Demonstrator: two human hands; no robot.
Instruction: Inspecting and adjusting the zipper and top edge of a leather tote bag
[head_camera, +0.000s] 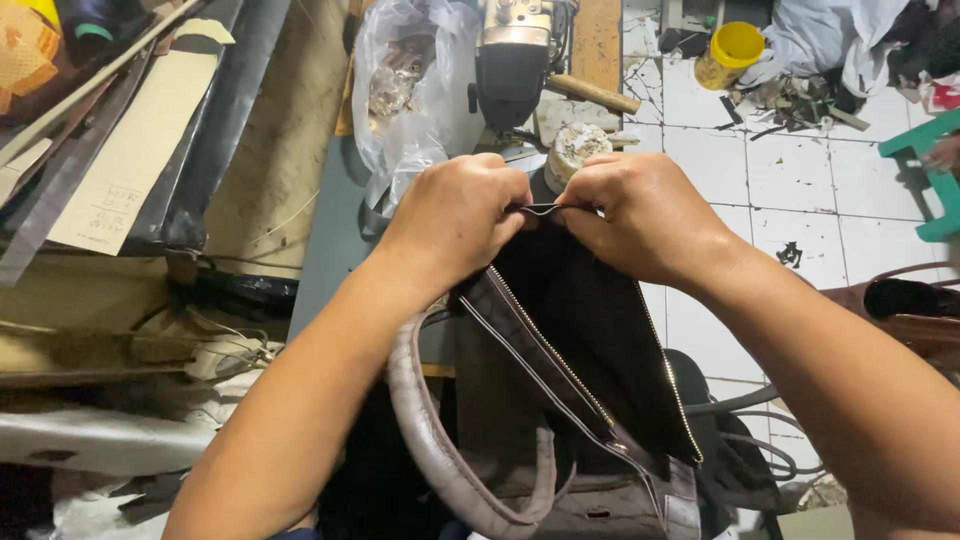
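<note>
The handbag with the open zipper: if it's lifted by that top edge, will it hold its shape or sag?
The handbag probably sags: its dark lining hangs loose between the left hand and right hand. The padded strap droops in a curve, so likely floppy. Zipper teeth may stiffen that edge slightly.

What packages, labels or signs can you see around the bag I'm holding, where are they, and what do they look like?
Plastic bag: behind the left hand, clear and crumpled, with pale scraps inside.
Yellow tub: far right on the tiled floor, round, with a yellow lid.
Card sheet: upper left, leaning in a pile, long and beige with small dark print at its lower end.
No signs or screens show.
</note>
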